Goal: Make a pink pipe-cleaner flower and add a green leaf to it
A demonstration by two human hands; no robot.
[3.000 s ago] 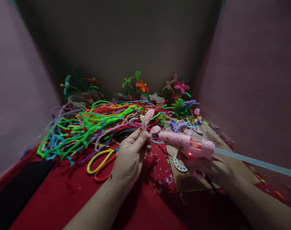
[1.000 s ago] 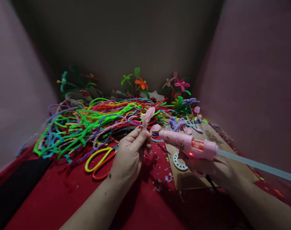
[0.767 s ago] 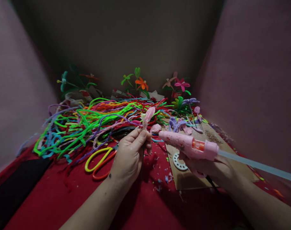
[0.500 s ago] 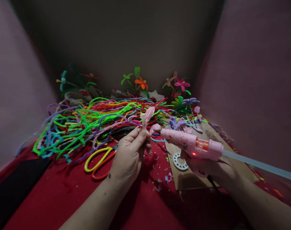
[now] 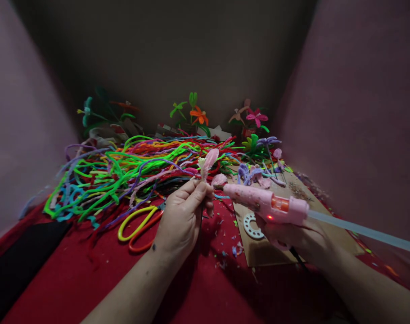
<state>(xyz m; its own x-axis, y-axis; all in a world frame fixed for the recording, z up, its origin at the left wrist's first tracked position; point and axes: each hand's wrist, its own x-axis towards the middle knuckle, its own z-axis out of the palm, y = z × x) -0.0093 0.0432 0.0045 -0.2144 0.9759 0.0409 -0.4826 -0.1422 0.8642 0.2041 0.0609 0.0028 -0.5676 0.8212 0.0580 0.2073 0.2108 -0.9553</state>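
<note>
Between the thumb and fingers of my left hand [image 5: 184,211] is a partly formed pipe-cleaner flower [image 5: 209,164], with pink fuzzy petals and a pale yellow centre pointing up. My right hand [image 5: 289,234] is wrapped round the handle of a pink glue gun [image 5: 265,202], whose small red light glows. A clear glue stick [image 5: 363,231] sticks out of its back. The gun's nozzle points left, close to the flower's base beside my left fingertips; I cannot tell if it touches. One pink petal [image 5: 220,180] shows just above the nozzle.
A heap of colourful pipe cleaners [image 5: 137,166] spreads behind my left hand, with yellow-and-orange-handled scissors [image 5: 137,229] in front. A cardboard sheet [image 5: 268,256] at right bears a white ring-shaped piece [image 5: 252,226] and purple loops [image 5: 247,173]. Finished-looking flowers [image 5: 200,116] stand along the back.
The glue gun in my right hand has moved slightly left, its nozzle nearer the base of the flower. My left hand stays almost still.
</note>
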